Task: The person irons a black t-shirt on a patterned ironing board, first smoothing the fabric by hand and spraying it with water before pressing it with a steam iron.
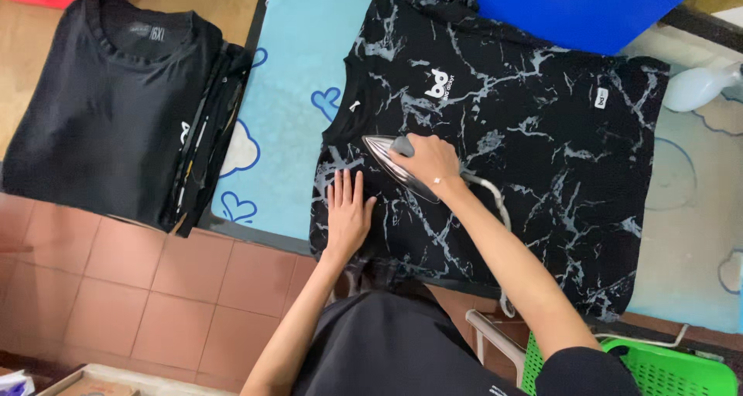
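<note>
closest to the lens, the person's dark-clothed torso (pixel 387 349) fills the lower middle, with both bare forearms reaching up to the marbled shirt (pixel 534 133), a black garment veined in pale grey that lies spread flat on the light blue ironing surface (pixel 290 55). left hand (pixel 347 212) rests palm down on the shirt's lower left part, fingers straight and held loosely together, gripping nothing. right hand (pixel 429 160) is wrapped around the grey handle of the iron (pixel 395 164), just right of and above the left hand; the iron's pointed tip faces toward the shirt's left edge and its sole sits on the cloth. white cord (pixel 495 202) curves away from the iron along the right forearm. well left of the shirt, a stack of folded black shirts (pixel 116 109) overlaps the surface's left edge. above the shirt's upper right, a blue sheet (pixel 580 9) covers its hem. below the shirt's lower right corner, a green basket (pixel 665 369) stands on the tiled floor (pixel 155 288).
</note>
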